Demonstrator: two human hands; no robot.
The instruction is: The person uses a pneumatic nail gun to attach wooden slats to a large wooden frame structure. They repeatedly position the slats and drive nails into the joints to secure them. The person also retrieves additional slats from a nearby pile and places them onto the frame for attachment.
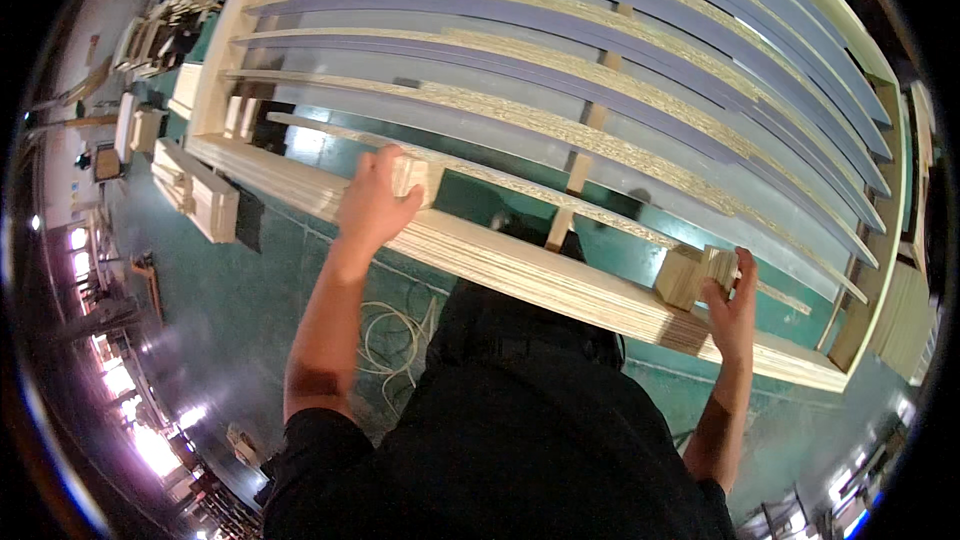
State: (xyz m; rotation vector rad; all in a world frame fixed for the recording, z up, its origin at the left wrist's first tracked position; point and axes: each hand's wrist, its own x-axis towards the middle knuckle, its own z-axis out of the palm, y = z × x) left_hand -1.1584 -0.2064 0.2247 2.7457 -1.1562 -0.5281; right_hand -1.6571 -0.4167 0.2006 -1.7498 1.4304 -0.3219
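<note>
A big wooden frame [560, 280] is filling the upper and middle of the picture, running from the upper left down to the lower right. Its near rail is a thick stack of pale plywood layers, crossing the centre on a slant. Above that rail, long slats [600, 50] with purple faces and chipboard edges are lying in rows across the frame, bending with the lens toward the top right. A thin cross strip [575, 175] is standing between the slats and the rail near the centre.

Under the frame, a green floor [250, 300] is showing through the gaps and spreading over the lower left. More wood stacks [195, 190] are sitting at the left of the frame, just beyond the rail's far end. A coil of light cable [390, 335] is lying on the floor below the centre, beside the person's dark clothing.

The left hand [372, 202] is gripping a small wood block [415, 178] at centre left, fingers curled over it, the block sitting against the top of the rail. The right hand [733, 305] is clasping a second block [695, 275] at the right, thumb and fingers wrapped round its side, this one also resting on the rail. The two blocks are lying well apart along the same rail.
</note>
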